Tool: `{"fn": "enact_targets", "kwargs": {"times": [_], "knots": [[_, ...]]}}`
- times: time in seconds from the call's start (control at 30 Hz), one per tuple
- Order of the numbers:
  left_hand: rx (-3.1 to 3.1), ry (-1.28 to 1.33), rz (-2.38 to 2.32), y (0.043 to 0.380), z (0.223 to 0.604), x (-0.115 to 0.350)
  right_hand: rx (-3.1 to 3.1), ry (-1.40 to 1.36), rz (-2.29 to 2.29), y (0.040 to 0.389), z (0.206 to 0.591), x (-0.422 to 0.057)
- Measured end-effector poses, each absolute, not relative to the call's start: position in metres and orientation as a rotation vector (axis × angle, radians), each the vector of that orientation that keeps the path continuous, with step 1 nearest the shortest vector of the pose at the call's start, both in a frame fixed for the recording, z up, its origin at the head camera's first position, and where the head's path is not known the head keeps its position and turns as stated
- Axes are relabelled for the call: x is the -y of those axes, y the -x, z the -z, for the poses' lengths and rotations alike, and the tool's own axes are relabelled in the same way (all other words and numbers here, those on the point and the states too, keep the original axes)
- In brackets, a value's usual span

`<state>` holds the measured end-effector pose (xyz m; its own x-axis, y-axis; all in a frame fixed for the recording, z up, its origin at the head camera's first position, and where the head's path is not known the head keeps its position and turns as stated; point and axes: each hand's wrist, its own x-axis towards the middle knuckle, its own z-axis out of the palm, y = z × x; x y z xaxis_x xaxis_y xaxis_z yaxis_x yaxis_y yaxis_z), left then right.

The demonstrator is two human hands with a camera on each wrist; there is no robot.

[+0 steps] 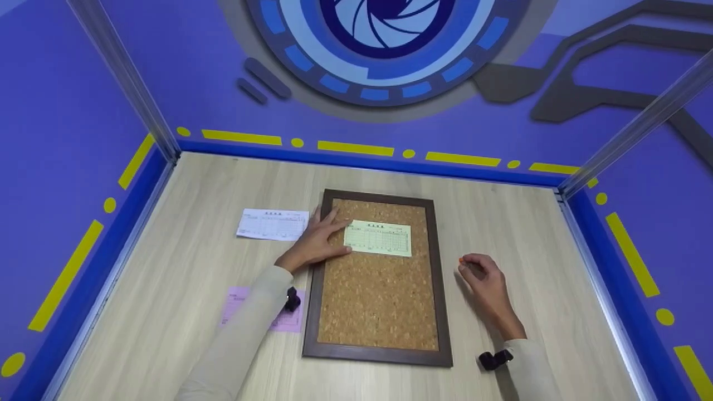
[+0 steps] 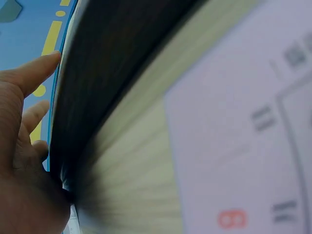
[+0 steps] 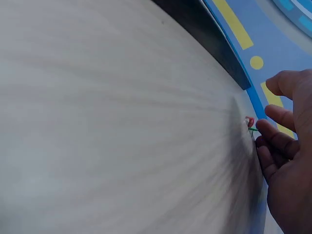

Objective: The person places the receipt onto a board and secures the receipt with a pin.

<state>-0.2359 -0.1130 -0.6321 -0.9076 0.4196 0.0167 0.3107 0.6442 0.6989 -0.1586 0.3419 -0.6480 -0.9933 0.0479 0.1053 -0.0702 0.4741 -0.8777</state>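
Observation:
My left hand (image 1: 320, 239) rests on the left side of a brown-framed cork board (image 1: 379, 301). Its fingers lie along the left edge of a pale green printed slip (image 1: 379, 238) on the cork, with the thumb near the slip's lower left corner. To the right of the board, my right hand (image 1: 490, 284) is low over the table, its fingers bent and spread apart. A tiny orange item (image 1: 460, 260) shows at its fingertips. In the right wrist view, small red and green pieces (image 3: 250, 122), perhaps pins, appear just beyond those fingertips; contact is unclear.
A white printed slip (image 1: 270, 224) lies left of the board, near my left hand. Partly under my left forearm is a pink slip (image 1: 287, 322). Blue walls (image 1: 445, 133) with yellow marks enclose the wooden table (image 1: 206, 189) at the back and both sides.

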Motion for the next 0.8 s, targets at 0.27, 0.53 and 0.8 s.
{"fn": "enact_targets", "kwargs": {"times": [0.27, 0.53, 0.8], "knots": [[-2.726, -0.61, -1.093, 0.233, 0.635, 0.112, 2.587, -0.063, -1.449, 0.159, 0.657, -0.347], [-2.729, -0.614, -1.115, 0.23, 0.638, 0.112, 2.555, -0.006, -1.413, 0.159, 0.664, -0.35], [-2.701, -0.616, -1.184, 0.231, 0.64, 0.113, 2.459, -0.052, -1.33, 0.16, 0.669, -0.349]]}}
